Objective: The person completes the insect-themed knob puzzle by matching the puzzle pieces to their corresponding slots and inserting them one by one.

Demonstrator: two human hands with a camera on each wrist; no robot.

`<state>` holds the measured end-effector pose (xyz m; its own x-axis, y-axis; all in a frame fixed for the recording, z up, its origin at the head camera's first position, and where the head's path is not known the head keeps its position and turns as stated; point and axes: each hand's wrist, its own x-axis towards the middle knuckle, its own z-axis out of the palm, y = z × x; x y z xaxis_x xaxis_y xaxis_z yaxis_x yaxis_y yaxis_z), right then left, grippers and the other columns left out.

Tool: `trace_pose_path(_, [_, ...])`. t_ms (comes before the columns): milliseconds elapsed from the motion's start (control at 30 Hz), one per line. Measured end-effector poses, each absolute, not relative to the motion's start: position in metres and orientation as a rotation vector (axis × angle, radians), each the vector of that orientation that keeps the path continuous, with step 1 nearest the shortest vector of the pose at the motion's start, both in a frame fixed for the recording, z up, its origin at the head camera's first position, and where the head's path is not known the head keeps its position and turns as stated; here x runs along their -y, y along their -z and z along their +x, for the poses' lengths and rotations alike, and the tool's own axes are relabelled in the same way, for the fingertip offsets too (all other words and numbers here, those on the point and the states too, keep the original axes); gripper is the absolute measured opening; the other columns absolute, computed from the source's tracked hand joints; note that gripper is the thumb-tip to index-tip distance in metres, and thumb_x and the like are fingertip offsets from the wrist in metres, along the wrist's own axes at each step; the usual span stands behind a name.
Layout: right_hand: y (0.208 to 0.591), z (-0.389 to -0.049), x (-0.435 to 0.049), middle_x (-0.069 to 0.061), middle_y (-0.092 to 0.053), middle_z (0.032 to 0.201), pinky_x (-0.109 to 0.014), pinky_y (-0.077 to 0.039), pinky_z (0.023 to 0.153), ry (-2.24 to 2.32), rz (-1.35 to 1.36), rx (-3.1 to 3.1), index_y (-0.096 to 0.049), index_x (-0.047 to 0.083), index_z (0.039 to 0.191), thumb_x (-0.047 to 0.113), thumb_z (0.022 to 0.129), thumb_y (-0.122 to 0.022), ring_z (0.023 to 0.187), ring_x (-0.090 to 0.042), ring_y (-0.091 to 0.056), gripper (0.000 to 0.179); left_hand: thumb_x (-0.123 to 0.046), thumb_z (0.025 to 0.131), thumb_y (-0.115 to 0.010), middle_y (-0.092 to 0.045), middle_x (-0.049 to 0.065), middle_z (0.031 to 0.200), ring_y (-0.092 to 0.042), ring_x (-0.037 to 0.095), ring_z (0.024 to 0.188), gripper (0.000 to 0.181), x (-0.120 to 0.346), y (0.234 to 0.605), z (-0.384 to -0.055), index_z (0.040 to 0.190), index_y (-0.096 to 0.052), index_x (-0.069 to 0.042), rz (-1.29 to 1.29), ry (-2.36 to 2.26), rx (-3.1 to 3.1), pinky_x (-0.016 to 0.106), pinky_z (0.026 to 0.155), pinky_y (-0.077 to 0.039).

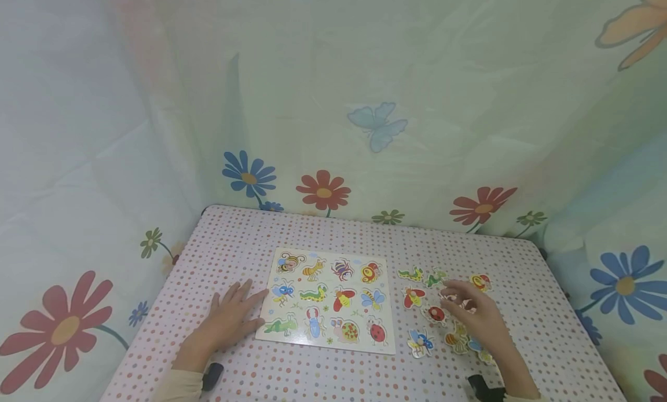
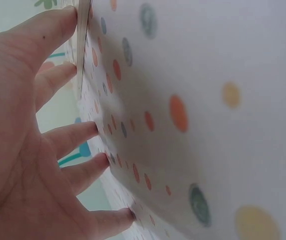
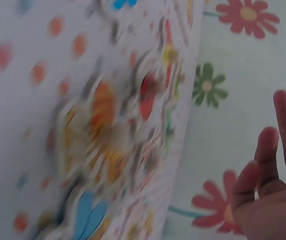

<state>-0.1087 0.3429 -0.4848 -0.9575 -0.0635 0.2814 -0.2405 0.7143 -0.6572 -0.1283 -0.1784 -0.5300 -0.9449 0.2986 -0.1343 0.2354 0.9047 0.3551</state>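
Observation:
A pale insect puzzle board [image 1: 387,321] lies flat on the dotted tabletop. My left hand [image 1: 231,315] is spread beside it, thumb and index finger touching its left edge [image 2: 82,45], other fingertips on the table. My right hand [image 1: 482,324] hovers over loose pieces with bent, relaxed fingers; the right wrist view shows nothing held. Around it lie a green caterpillar [image 1: 410,273], a red-winged insect [image 1: 414,298], a ladybug [image 1: 435,314], a blue insect [image 1: 420,343] and an orange-winged piece [image 3: 102,135]. A reddish piece [image 1: 458,300] shows partly behind the fingers.
A red-and-yellow piece [image 1: 480,282] lies farther right, and a green grasshopper-like piece [image 1: 436,277] is behind the hand. Another blue-winged piece [image 3: 90,215] sits near the right wrist. Flower-printed curtains [image 1: 292,101] enclose the table's back and sides.

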Motion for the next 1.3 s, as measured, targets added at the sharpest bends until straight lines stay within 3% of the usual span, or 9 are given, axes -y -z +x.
trace_pose_path(300, [0.507, -0.093, -0.386, -0.011, -0.07, 0.114, -0.027, -0.049, 0.067, -1.292, 0.048, 2.88, -0.057, 0.008, 0.136, 0.024, 0.096, -0.07, 0.086, -0.013, -0.057, 0.045, -0.041, 0.094, -0.067, -0.027, 0.02, 0.16, -0.02, 0.049, 0.145, 0.063, 0.178, 0.53, -0.127, 0.151, -0.047, -0.023, 0.411, -0.502, -2.899, 0.079, 0.107, -0.008])
trace_pose_path(500, [0.518, -0.091, -0.394, -0.014, -0.07, 0.112, -0.029, -0.051, 0.064, -1.47, 0.0, 2.95, -0.056, 0.004, 0.137, 0.016, 0.09, -0.076, 0.082, -0.016, -0.06, 0.053, -0.042, 0.094, -0.067, -0.027, 0.02, 0.161, -0.019, 0.048, 0.146, 0.063, 0.178, 0.533, -0.127, 0.151, -0.047, -0.023, 0.403, -0.498, -2.892, 0.078, 0.108, -0.008])
trace_pose_path(767, [0.519, -0.091, -0.393, -0.009, -0.07, 0.1, -0.027, -0.045, 0.054, -1.517, 0.06, 2.995, -0.055, -0.001, 0.137, 0.008, 0.086, -0.078, 0.067, -0.016, -0.051, 0.057, -0.043, 0.094, -0.067, -0.026, 0.019, 0.161, -0.018, 0.047, 0.146, 0.064, 0.179, 0.537, -0.128, 0.152, -0.046, -0.025, 0.408, -0.492, -2.895, 0.078, 0.108, -0.007])
trace_pose_path(933, [0.521, -0.091, -0.394, -0.007, -0.07, 0.097, -0.027, -0.045, 0.055, -1.482, 0.119, 3.046, -0.054, -0.002, 0.136, 0.009, 0.086, -0.078, 0.067, -0.016, -0.052, 0.057, -0.043, 0.095, -0.066, -0.025, 0.019, 0.162, -0.018, 0.047, 0.146, 0.064, 0.18, 0.537, -0.128, 0.152, -0.045, -0.025, 0.42, -0.49, -2.898, 0.078, 0.108, -0.008])
trace_pose_path(1300, [0.524, -0.093, -0.39, -0.004, -0.07, 0.094, -0.026, -0.043, 0.056, -1.417, -0.019, 3.091, -0.058, 0.001, 0.133, 0.008, 0.083, -0.08, 0.067, -0.016, -0.051, 0.056, -0.044, 0.095, -0.065, -0.024, 0.018, 0.162, -0.017, 0.046, 0.147, 0.064, 0.181, 0.537, -0.128, 0.153, -0.044, -0.026, 0.414, -0.489, -2.894, 0.077, 0.109, -0.006])
